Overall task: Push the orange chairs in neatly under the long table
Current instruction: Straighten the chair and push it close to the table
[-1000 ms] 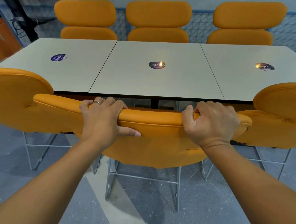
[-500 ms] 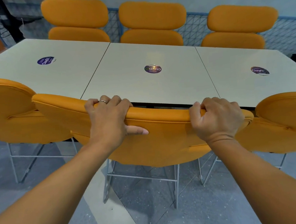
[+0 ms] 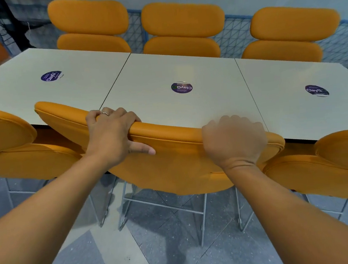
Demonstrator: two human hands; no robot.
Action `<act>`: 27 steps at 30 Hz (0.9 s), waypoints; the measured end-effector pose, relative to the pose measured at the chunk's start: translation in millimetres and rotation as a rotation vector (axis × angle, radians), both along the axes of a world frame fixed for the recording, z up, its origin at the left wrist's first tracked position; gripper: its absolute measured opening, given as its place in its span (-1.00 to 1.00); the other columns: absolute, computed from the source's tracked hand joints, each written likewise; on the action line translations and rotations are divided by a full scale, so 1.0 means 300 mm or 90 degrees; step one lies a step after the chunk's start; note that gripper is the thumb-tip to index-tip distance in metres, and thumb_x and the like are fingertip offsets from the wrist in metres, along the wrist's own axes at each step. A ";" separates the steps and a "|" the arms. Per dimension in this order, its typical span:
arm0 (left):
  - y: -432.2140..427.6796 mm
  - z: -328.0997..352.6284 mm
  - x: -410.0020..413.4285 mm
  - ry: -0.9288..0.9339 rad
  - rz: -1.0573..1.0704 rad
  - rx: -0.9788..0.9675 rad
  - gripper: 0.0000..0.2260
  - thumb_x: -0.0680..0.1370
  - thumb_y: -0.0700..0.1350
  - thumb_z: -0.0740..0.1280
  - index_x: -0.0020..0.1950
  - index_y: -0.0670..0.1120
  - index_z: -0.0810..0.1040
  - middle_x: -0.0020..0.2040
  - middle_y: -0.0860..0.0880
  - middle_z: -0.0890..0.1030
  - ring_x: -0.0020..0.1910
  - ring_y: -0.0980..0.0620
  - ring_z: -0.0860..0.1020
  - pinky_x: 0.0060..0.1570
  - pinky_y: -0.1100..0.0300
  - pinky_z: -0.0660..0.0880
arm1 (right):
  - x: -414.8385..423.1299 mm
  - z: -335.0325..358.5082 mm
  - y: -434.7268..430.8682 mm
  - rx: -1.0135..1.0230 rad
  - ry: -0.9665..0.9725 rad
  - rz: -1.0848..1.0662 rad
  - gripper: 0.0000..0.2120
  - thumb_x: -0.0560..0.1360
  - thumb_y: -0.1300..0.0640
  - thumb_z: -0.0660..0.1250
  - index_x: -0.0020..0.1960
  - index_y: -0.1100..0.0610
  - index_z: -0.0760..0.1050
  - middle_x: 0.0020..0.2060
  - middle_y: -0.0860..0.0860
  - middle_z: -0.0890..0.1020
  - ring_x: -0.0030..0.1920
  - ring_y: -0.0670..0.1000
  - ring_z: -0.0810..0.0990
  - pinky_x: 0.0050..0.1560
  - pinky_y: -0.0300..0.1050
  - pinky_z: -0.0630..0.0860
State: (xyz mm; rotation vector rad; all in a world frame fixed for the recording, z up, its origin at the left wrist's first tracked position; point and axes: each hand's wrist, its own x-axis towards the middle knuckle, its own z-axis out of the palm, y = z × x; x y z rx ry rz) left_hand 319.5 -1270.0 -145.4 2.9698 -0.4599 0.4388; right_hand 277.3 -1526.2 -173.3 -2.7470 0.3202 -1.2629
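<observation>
At the ClayG-stickered table (image 3: 153,78), left grip (image 3: 111,135) clasps the chair (image 3: 172,166); right grip (image 3: 233,141) blurred, cannot tell.

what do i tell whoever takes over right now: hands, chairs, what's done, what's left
Left hand grips the top of the middle chair backrest. Right hand is blurred, fingers curled at the same edge; grip unclear.
That backrest is at the long table near edge, between the left chair and right chair. Three far chairs sit along the far side.
Left to do: probably ease it in, let go, then check that the neighbours line up.
</observation>
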 end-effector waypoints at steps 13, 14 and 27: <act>-0.062 -0.018 -0.078 0.029 0.043 -0.066 -0.23 0.19 0.55 0.22 0.26 0.14 0.46 0.22 0.00 0.48 0.37 -0.12 0.27 0.44 -0.17 -0.09 | -0.036 0.003 -0.038 0.030 0.024 0.021 -0.59 0.49 -0.04 0.18 -0.41 0.17 0.51 -0.53 0.04 0.43 -0.41 0.05 0.25 -0.25 -0.08 0.12; -0.067 -0.017 -0.092 0.032 0.049 -0.078 -0.24 0.21 0.52 0.26 0.29 0.14 0.44 0.24 0.00 0.46 0.40 -0.12 0.24 0.45 -0.18 -0.13 | -0.044 0.009 -0.036 0.039 0.035 0.024 -0.59 0.49 -0.05 0.18 -0.40 0.17 0.53 -0.52 0.04 0.45 -0.40 0.05 0.27 -0.24 -0.07 0.14; -0.018 0.036 -0.292 0.087 0.054 -0.257 -0.40 0.43 0.14 0.44 0.43 0.11 0.35 0.48 0.04 0.27 0.47 -0.05 0.17 0.38 -0.18 0.25 | -0.116 0.131 -0.012 0.215 0.254 0.163 -0.74 0.55 -0.07 0.19 -0.08 -0.02 0.63 -0.17 -0.09 0.66 -0.08 0.02 0.53 0.05 0.00 0.22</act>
